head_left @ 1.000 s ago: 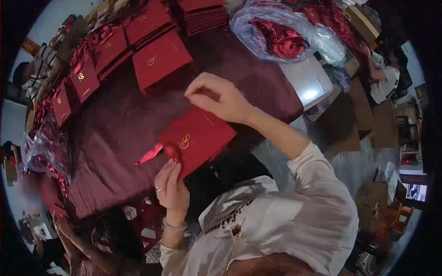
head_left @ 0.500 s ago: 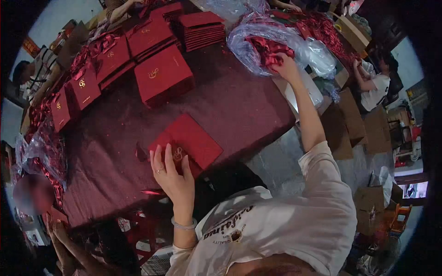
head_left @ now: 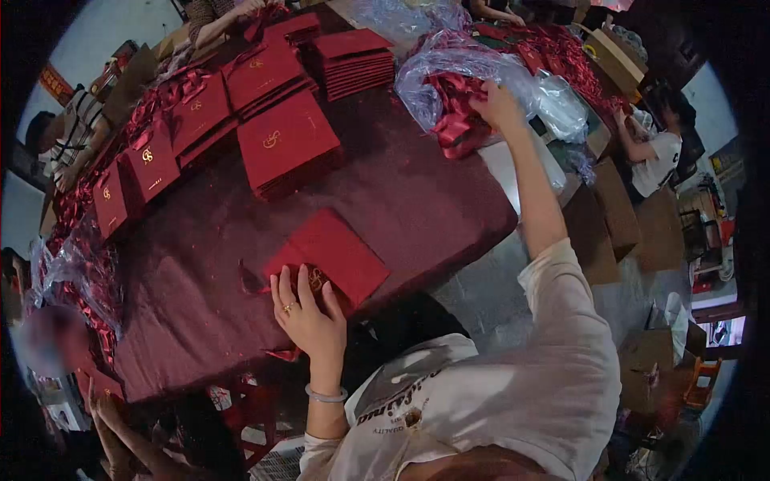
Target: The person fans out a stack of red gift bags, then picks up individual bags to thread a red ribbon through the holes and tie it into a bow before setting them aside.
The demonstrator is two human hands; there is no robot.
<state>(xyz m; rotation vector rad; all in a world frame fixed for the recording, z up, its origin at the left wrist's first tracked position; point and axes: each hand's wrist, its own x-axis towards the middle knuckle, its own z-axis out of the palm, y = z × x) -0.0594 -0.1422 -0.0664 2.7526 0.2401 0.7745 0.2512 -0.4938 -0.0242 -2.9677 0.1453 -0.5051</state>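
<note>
A red card folder (head_left: 341, 252) with a gold emblem lies on the dark red tablecloth, near the front edge. My left hand (head_left: 311, 317), with a ring and a bangle, rests on its lower left part with fingers spread. Red ribbon (head_left: 253, 280) sticks out at the folder's left side. My right hand (head_left: 499, 108) is at the clear plastic bag (head_left: 419, 76) at the back right, against the red ribbons (head_left: 459, 120) in its mouth. The fingers look bent, and whether they grip a ribbon is hard to tell.
Stacks of red folders (head_left: 289, 144) stand along the back and left of the table (head_left: 192, 280), with loose ribbons behind. Cardboard boxes (head_left: 613, 208) stand on the right. Other people work around the table, one with hands (head_left: 108, 409) at the lower left.
More red ribbon now spills from the bag's mouth toward the table. My right hand has shifted slightly up. My left hand stays on the folder.
</note>
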